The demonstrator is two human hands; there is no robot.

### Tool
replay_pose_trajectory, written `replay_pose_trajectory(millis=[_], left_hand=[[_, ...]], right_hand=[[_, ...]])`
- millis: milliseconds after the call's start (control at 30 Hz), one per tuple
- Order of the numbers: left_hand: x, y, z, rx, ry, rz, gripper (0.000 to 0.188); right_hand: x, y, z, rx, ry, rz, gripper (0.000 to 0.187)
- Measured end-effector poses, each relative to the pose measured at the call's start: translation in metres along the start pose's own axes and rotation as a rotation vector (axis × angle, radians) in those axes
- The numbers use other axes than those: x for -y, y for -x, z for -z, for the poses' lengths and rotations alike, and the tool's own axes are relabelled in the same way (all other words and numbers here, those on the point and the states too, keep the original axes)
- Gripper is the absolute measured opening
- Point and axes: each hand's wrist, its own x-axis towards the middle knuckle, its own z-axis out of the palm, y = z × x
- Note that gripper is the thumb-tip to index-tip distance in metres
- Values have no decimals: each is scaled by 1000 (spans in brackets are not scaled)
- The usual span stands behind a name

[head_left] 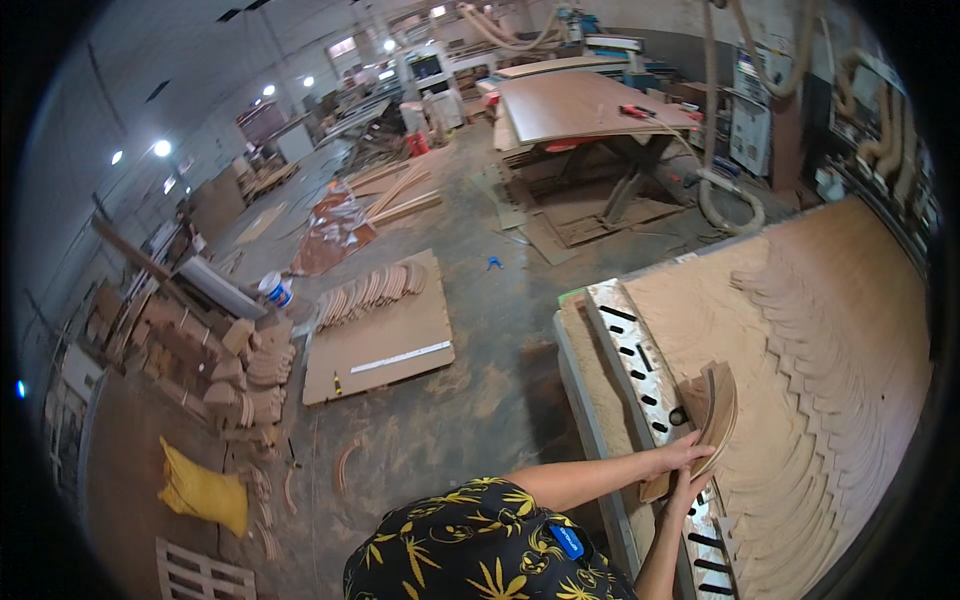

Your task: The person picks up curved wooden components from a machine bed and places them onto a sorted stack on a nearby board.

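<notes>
Pieces of curved brown wood (714,405), seemingly two or more together, are held over the slotted rail (640,368); whether they touch it cannot be told. Their broad face is smooth mid-brown, the outer edge sweeps in an even arc, and a dark line follows the bend. The person's left hand (686,452) grips the near end, and the right hand (690,488) is closed on that end just below, its fingertips partly hidden. The rail is white and scuffed, with dark slots. To its right, pale dust (785,490) lies in curved ridges beside a brown panel (868,250). Left of the rail, well apart, a board (405,335) on the floor bears a row of curved parts (370,292). Beyond the rail stands a reddish-brown table (585,105).
</notes>
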Motion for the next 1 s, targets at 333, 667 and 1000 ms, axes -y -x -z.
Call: replay_pose_trajectory(millis=[333, 667, 1000], left_hand=[[-37, 111, 100, -283, 50, -208, 87], [-29, 256, 249, -639, 273, -267, 100], [-45, 381, 328, -855, 582, -542, 70]], right_hand=[[-18, 5, -134, 302, 184, 88, 89], [-68, 40, -318, 675, 425, 99, 82], [-77, 91, -473, 945, 680, 113, 97]])
